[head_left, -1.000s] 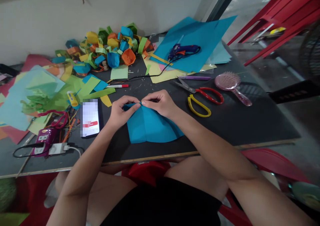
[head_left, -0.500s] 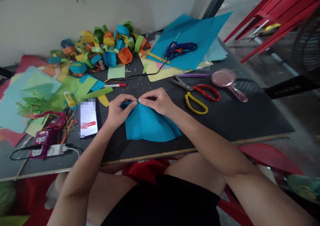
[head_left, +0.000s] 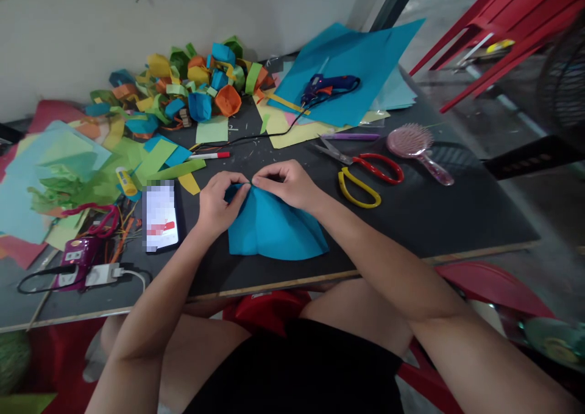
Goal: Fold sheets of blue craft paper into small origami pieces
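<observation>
A blue sheet of paper (head_left: pixel 280 228) with a crease down it bulges up from the dark tabletop, its lower edge curved toward me. My left hand (head_left: pixel 222 202) pinches its top edge between thumb and fingers. Right beside it, my right hand (head_left: pixel 286 185) pinches the same edge, so the fingertips of both hands nearly meet. Part of the sheet behind my fingers is hidden. To the right lie scissors (head_left: pixel 379 167) with one red and one yellow handle, blades apart. A phone (head_left: pixel 161 216) with a lit screen lies left of my left wrist.
Folded paper pieces (head_left: pixel 196 82) are heaped by the wall. A glue gun (head_left: pixel 329 88) rests on a large blue sheet (head_left: pixel 365 54), its cord crossing the table. A pink hairbrush (head_left: pixel 418 146) lies at right, a glue stick (head_left: pixel 125 182) and purple power strip (head_left: pixel 77 261) at left.
Both hands keep their pinch on the paper's top edge and have barely moved. The sheet's lower right corner has drawn in slightly to the left.
</observation>
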A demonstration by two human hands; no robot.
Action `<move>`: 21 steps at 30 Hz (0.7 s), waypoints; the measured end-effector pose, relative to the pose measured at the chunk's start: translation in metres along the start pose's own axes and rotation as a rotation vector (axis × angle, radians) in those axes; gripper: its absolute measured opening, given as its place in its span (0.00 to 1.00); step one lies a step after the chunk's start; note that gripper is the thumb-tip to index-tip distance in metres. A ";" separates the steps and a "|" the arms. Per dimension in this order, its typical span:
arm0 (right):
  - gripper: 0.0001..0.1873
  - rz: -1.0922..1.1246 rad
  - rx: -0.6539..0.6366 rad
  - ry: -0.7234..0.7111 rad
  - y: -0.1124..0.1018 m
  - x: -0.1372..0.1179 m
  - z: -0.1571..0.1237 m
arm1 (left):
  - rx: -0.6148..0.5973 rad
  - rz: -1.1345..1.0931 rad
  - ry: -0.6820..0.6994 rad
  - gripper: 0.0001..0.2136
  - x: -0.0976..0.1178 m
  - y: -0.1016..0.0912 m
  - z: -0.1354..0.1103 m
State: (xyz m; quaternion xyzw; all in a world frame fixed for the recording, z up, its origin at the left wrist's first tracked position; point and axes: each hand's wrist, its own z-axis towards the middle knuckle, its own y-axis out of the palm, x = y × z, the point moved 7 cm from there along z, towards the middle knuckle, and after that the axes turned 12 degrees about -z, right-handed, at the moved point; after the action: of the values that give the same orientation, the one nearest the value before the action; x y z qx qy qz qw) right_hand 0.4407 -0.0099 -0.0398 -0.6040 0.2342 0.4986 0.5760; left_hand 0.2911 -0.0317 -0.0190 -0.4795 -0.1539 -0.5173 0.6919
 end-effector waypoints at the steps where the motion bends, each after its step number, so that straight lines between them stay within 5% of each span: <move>1: 0.19 -0.040 -0.019 -0.007 -0.002 0.000 0.001 | 0.007 -0.024 -0.033 0.05 -0.003 -0.001 0.000; 7: 0.32 -0.202 -0.015 -0.038 -0.022 0.000 0.003 | 0.024 -0.172 -0.314 0.14 -0.035 -0.007 0.001; 21: 0.31 -0.254 0.009 0.019 -0.022 0.027 0.013 | 0.108 -0.415 -0.437 0.19 -0.079 0.004 -0.003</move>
State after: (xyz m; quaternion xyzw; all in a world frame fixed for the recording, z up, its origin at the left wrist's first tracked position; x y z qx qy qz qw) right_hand 0.4655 0.0151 -0.0512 -0.6308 0.1636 0.4148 0.6351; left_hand 0.2604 0.0108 -0.0789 -0.5002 -0.4208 -0.5233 0.5467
